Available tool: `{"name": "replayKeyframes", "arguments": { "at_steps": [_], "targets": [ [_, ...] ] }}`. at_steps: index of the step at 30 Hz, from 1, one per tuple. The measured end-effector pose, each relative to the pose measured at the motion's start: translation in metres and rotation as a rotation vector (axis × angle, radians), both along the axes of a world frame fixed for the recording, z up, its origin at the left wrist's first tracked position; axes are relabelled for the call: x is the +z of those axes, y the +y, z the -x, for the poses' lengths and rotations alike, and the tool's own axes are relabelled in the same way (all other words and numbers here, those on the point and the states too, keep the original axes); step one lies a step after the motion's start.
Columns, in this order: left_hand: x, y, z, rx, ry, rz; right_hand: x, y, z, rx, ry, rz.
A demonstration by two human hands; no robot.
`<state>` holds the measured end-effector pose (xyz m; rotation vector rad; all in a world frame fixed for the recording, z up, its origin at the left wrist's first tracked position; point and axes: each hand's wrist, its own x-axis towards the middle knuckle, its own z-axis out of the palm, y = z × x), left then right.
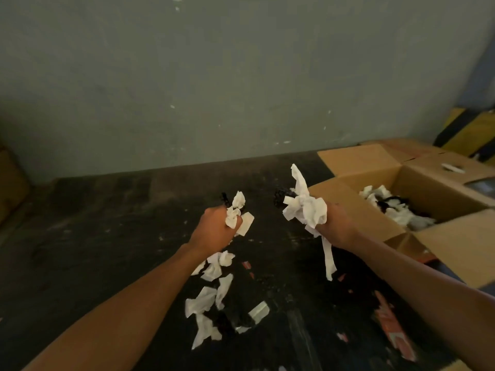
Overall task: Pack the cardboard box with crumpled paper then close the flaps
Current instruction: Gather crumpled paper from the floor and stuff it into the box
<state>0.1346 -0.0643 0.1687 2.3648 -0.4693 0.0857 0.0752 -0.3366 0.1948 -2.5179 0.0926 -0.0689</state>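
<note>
- Fingers of your left hand (214,230) are curled tight round a small wad of white paper (235,214), held above the dark floor (107,236).
- Your right hand (336,226) grips a bigger bunch of white paper (305,207), with a long strip hanging down from it.
- Your cardboard box (356,207) sits to the right on the floor, flaps open, with white and dark paper already inside.
- Loose paper scraps (206,298) lie on the floor below your left hand.
</note>
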Motion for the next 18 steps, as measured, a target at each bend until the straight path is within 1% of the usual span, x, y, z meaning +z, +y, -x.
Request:
{"name": "replayKeyframes", "arguments": {
  "at_steps": [2, 6, 8, 11, 14, 16, 18],
  "targets": [
    [0.007, -0.037, 0.008, -0.017, -0.03, 0.02, 0.007, -0.033, 0.017, -0.015, -0.059, 0.007],
    [0.016, -0.116, 0.024, -0.055, -0.056, 0.037, 0.021, -0.103, 0.047, 0.022, -0.21, 0.0],
    [0.02, -0.156, 0.033, -0.087, -0.081, 0.066, 0.025, -0.14, 0.06, 0.017, -0.213, 0.014],
    [0.027, -0.209, 0.041, -0.078, -0.128, 0.111, 0.033, -0.19, 0.077, -0.016, -0.203, -0.01],
    [0.031, -0.255, 0.038, -0.063, -0.08, 0.147, 0.041, -0.24, 0.083, -0.06, -0.19, 0.017],
    [0.031, -0.28, 0.028, -0.06, -0.056, 0.127, 0.043, -0.27, 0.081, -0.123, -0.221, -0.017],
    [0.031, -0.303, 0.016, -0.06, -0.056, 0.119, 0.042, -0.295, 0.072, -0.166, -0.259, 0.005]
  ]
}}
